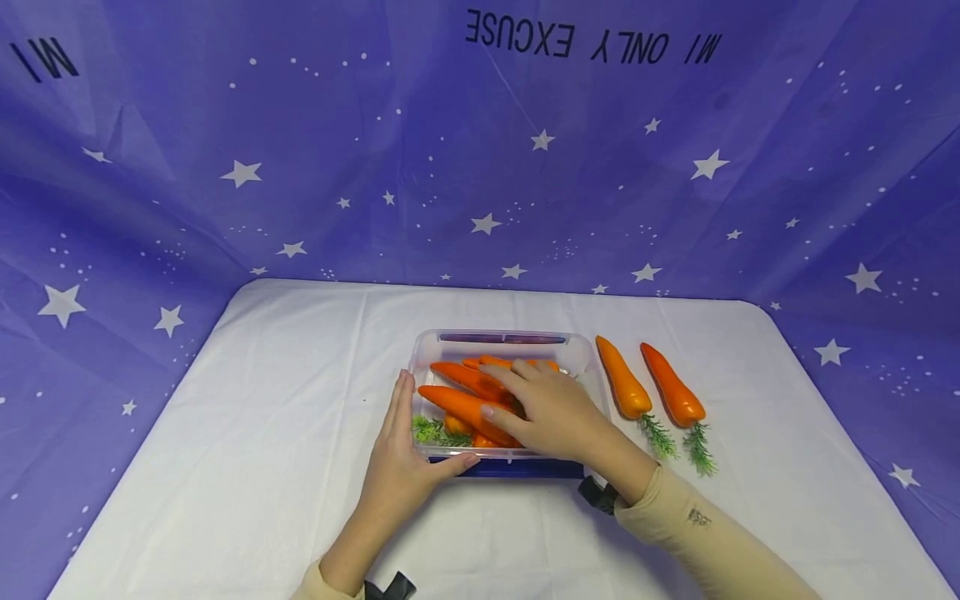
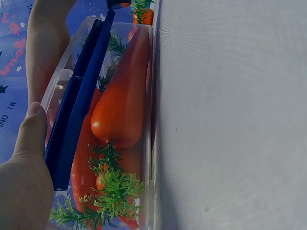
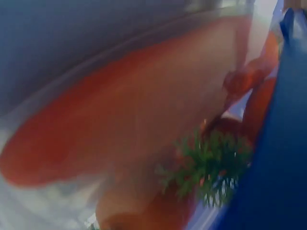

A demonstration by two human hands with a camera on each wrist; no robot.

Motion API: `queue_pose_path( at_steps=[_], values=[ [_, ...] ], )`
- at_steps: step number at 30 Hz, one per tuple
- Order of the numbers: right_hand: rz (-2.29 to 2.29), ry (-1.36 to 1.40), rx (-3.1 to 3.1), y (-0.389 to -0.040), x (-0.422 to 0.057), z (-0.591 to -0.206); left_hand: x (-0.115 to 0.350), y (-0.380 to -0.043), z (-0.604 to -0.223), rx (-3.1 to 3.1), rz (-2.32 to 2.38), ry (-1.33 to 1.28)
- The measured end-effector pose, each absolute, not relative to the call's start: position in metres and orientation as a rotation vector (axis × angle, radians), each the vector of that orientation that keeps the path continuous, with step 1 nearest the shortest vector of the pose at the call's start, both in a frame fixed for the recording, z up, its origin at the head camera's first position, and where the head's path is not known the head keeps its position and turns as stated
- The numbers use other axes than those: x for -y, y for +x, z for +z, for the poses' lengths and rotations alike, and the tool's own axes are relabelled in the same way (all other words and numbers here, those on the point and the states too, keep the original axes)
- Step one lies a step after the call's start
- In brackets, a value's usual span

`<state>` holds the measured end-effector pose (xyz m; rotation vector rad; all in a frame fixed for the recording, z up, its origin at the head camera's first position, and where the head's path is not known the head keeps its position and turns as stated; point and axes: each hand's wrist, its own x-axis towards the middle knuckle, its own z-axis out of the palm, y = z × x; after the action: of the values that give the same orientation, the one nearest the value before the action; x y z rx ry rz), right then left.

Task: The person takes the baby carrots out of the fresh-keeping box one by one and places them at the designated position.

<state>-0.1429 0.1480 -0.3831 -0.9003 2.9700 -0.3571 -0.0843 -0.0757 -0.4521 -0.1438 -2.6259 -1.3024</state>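
Note:
A clear plastic box (image 1: 429, 337) with blue latches (image 2: 72, 139) holds several glossy orange carrots (image 1: 457, 405) with feathery green tops (image 2: 117, 194). My left hand (image 1: 403, 467) steadies its near left corner, straight fingers along the left wall and thumb across the front rim. Inside the box, my right hand (image 1: 551, 410) rests over the carrots with fingers spread, its thumb on the nearest one. The palm hides part of the pile. Through the wall, the right wrist view shows a large blurred carrot (image 3: 129, 105) close up.
Two more carrots lie on the white cloth right of the box: a lighter orange one (image 1: 622, 379) and a redder one (image 1: 672, 387), greens toward me. A purple star-printed curtain (image 1: 420, 167) rises behind the table (image 1: 300, 400) and at both sides.

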Motion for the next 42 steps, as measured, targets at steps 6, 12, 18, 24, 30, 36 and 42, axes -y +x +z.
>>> queue_pose_path(
  at_steps=[6,12,18,24,30,36,42],
  values=[
    [-0.313,-0.932,-2.942,-0.145,-0.14,-0.389,0.076,-0.084,-0.452,2.628,-1.309,-0.141],
    [-0.277,-0.958,-2.957,-0.145,-0.137,-0.39,0.076,-0.084,-0.451,2.632,-1.322,-0.145],
    [-0.302,-0.962,-2.96,-0.146,-0.134,-0.391,0.076,-0.084,-0.45,2.631,-1.318,-0.146],
    [-0.316,-0.98,-2.934,-0.147,-0.131,-0.391,0.076,-0.084,-0.451,2.632,-1.318,-0.148],
    [-0.348,-0.956,-2.871,-0.15,-0.13,-0.392,0.076,-0.084,-0.452,2.632,-1.309,-0.152],
    [-0.331,-0.952,-2.86,-0.152,-0.132,-0.394,0.076,-0.085,-0.451,2.631,-1.308,-0.146],
    [-0.297,-0.986,-2.868,-0.153,-0.132,-0.393,0.076,-0.085,-0.452,2.627,-1.31,-0.14]
  ],
)
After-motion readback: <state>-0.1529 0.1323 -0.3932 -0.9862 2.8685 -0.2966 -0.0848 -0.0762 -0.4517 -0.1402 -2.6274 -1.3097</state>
